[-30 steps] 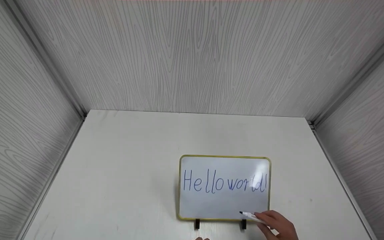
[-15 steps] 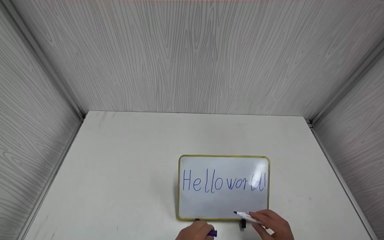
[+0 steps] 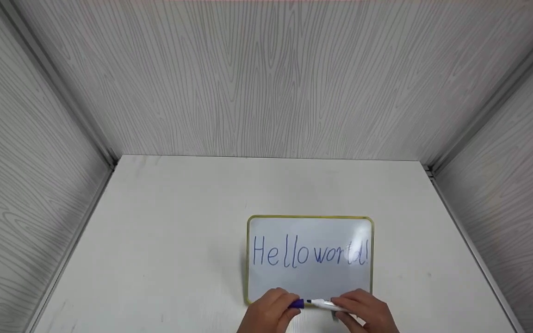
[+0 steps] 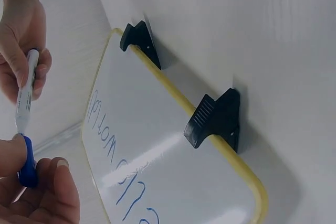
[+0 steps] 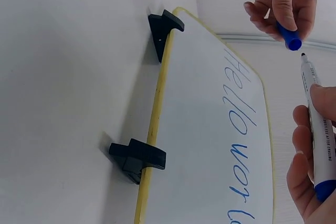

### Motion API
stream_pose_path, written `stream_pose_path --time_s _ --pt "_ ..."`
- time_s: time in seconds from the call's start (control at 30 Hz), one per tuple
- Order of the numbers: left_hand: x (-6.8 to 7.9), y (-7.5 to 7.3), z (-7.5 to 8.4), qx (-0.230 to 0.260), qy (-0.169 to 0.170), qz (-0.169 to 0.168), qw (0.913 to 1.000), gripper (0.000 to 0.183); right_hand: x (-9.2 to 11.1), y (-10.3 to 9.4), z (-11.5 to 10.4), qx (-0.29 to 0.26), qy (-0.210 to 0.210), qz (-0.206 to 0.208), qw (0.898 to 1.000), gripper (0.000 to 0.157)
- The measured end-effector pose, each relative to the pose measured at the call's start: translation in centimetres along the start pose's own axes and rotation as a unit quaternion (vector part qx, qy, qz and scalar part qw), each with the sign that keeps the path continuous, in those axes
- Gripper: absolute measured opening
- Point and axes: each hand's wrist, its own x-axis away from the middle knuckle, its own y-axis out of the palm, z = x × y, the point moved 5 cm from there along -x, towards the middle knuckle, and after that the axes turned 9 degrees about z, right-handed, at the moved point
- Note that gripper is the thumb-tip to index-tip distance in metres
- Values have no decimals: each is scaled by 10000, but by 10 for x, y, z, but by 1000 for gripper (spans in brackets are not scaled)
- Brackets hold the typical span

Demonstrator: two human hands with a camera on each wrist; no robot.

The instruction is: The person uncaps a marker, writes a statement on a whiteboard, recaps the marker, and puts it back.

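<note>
My left hand (image 3: 269,311) pinches a blue marker cap (image 5: 290,39) between thumb and fingers. In my right hand (image 3: 363,309) is a white whiteboard marker (image 5: 316,121) with a blue end, its dark tip bare and pointing left at the cap's mouth. A narrow gap shows between tip and cap in the head and right wrist views. Both hands are in front of the lower edge of a yellow-framed whiteboard (image 3: 310,282), which bears "Hello world!" in blue handwriting.
Two black clip feet (image 4: 215,119) hold the board's lower edge above the white table (image 3: 178,240). Pale wood-grain panels (image 3: 266,78) wall the table at the back and both sides. A bright glare lies on the board's right part.
My left hand has come up from the bottom edge of the head view with the cap. My right hand has shifted slightly left with the marker, so tip and cap are now close together.
</note>
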Motion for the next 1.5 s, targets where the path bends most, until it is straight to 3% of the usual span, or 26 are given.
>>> stream_pose_path --time_s 0.33,0.83,1.17,1.33,1.5 --pt "0 0 2 40 1 -188 9998 15 -1 5 -3 164 52 -195 9997 55" --pt "1 7 3 179 441 -385 9981 14 1 15 -8 361 381 -445 9976 57" --pt "-1 6 7 662 -121 -846 9941 16 0 17 -11 84 595 -522 9968 56" --pt "0 7 8 1085 -67 -895 9900 18 1 19 -12 -47 807 -626 9948 53" --pt "-1 5 9 1282 91 -782 9886 19 -1 19 -15 -338 412 -420 9977 54"
